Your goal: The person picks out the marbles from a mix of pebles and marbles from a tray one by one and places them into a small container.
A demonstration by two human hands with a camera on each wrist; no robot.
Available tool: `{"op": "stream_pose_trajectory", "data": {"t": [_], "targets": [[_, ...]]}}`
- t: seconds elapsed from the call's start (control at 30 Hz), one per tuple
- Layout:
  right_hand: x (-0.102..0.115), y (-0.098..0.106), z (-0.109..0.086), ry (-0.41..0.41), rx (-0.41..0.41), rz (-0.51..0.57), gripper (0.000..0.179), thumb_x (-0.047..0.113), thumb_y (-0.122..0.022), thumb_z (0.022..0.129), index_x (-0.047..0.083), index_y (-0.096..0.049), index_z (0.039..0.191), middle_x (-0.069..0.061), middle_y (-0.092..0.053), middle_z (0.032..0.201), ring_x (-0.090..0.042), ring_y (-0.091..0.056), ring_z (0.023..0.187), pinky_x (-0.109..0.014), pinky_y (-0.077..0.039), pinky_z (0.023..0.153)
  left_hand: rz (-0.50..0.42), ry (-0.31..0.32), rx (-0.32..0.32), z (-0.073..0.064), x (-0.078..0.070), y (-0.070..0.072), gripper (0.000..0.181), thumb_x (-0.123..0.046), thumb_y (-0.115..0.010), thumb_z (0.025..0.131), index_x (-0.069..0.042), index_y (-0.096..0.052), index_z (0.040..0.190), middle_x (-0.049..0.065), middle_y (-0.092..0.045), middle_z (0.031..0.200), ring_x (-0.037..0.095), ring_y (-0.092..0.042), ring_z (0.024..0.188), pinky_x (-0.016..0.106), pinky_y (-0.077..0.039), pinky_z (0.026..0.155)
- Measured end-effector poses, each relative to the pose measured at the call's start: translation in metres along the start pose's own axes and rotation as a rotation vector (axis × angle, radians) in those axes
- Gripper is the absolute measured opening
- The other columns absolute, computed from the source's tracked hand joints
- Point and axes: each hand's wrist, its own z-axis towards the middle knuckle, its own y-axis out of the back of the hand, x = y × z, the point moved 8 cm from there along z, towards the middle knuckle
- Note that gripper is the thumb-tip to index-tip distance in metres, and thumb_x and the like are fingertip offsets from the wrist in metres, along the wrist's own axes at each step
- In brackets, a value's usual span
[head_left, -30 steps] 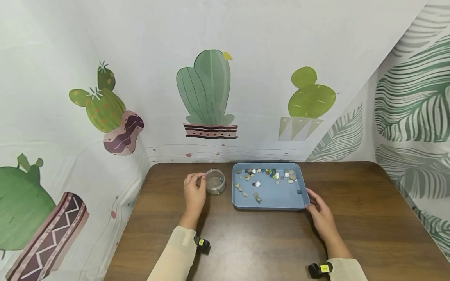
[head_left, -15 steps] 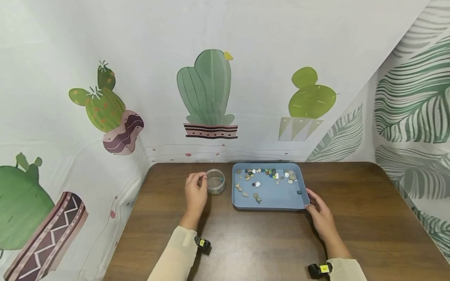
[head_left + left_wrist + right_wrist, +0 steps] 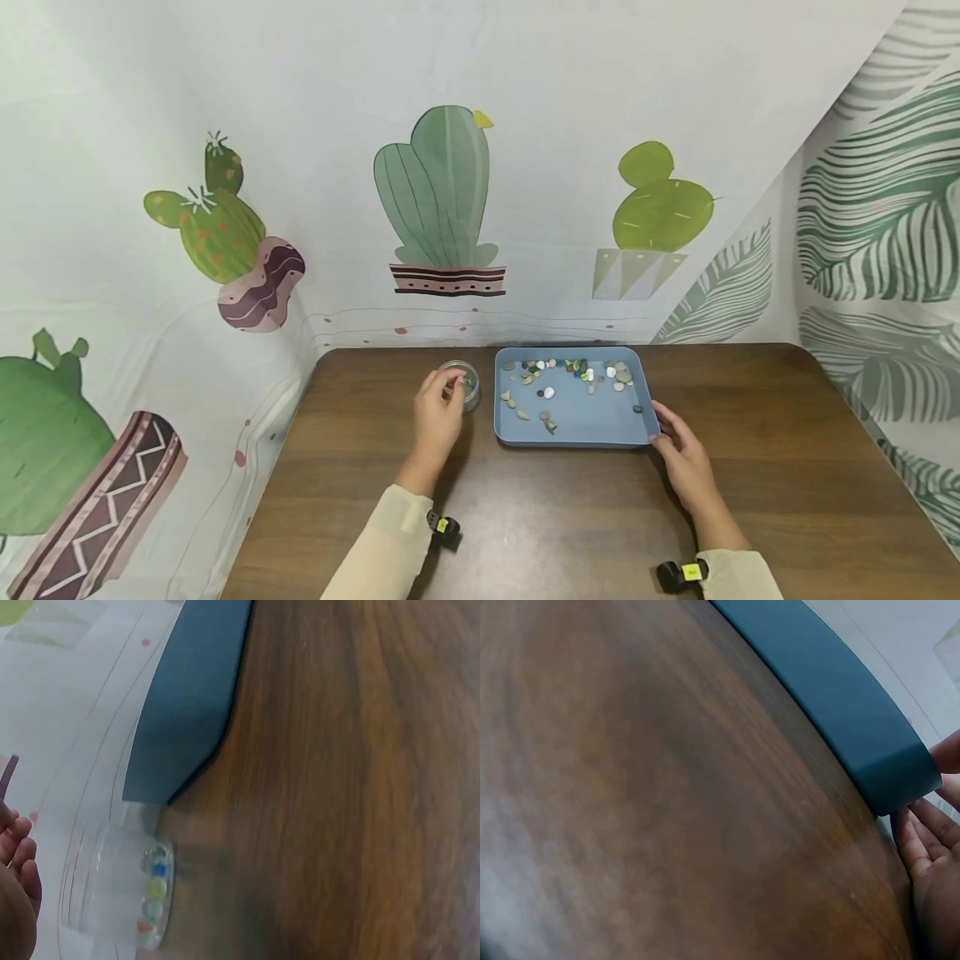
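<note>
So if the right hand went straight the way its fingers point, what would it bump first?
Probably the blue tray: the right hand grips its near right corner, so it would push that at once. Exact depth is unclear.

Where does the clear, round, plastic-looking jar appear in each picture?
Head: the jar is just left of centre, partly covered by the left hand.
Left wrist: lower left, appearing sideways.
Right wrist: not in it.
Shared landmark: the blue, rectangular, plastic-looking tray, in all three.
</note>
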Motion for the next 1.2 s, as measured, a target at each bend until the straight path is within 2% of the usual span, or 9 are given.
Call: {"op": "stream_pose_trajectory", "data": {"t": [0.13,0.33,0.53,0.67,0.93,1.2], "targets": [[-0.001,0.0,0.0,-0.014,0.002,-0.003,0.05,0.005,-0.049,0.103,0.009,-0.044,0.152,-0.023,-0.046,0.152,0.014,-0.046,0.118,0.001,-0.039,0.092,0.002,-0.028,0.03,-0.002,-0.008,-0.011,0.008,-0.007,-0.068,0.093,-0.006,-0.074,0.098,0.006,-0.071,0.093,0.016,-0.061,0.074,0.023,-0.053,0.064],[0.0,0.0,-0.001,-0.032,0.013,-0.003,0.05,0.007,-0.05,0.103,0.01,-0.043,0.153,-0.022,-0.045,0.153,0.013,-0.046,0.119,0.001,-0.039,0.092,0.012,-0.089,0.059,-0.005,-0.018,-0.028,0.01,-0.006,-0.067,0.092,-0.007,-0.075,0.098,0.004,-0.068,0.087,0.014,-0.06,0.073,0.022,-0.052,0.064],[0.0,0.0,-0.002,-0.035,0.02,0.002,0.051,0.008,-0.05,0.104,0.011,-0.042,0.154,-0.022,-0.046,0.153,0.012,-0.046,0.119,0.001,-0.039,0.091,0.017,-0.091,0.146,-0.007,-0.023,-0.047,0.01,-0.011,-0.066,0.094,-0.01,-0.075,0.099,0.002,-0.068,0.089,0.013,-0.061,0.081,0.024,-0.053,0.071],[0.0,0.001,-0.002,-0.04,0.019,-0.005,0.051,0.009,-0.05,0.104,0.012,-0.042,0.154,-0.021,-0.046,0.153,0.013,-0.045,0.119,0.001,-0.039,0.091,0.008,-0.101,0.19,-0.009,-0.027,-0.06,0.011,-0.01,-0.066,0.094,-0.008,-0.075,0.099,0.002,-0.068,0.09,0.013,-0.061,0.082,0.023,-0.052,0.07],[0.0,0.001,-0.002,-0.058,0.025,-0.021,0.051,0.013,-0.05,0.105,0.014,-0.041,0.155,-0.019,-0.045,0.155,0.013,-0.043,0.119,0.001,-0.038,0.091,0.109,-0.143,0.283,-0.013,-0.036,-0.088,0.016,-0.013,-0.065,0.094,-0.01,-0.076,0.106,0.0,-0.072,0.098,0.015,-0.066,0.093,0.03,-0.055,0.081],[0.001,0.001,-0.002,-0.06,0.026,-0.027,0.051,0.013,-0.05,0.105,0.015,-0.041,0.154,-0.019,-0.045,0.155,0.013,-0.043,0.119,0.002,-0.037,0.091,0.186,-0.174,0.369,-0.009,-0.039,-0.112,0.023,-0.015,-0.067,0.093,-0.011,-0.075,0.114,0.003,-0.072,0.11,0.021,-0.067,0.107,0.036,-0.056,0.095]]}}
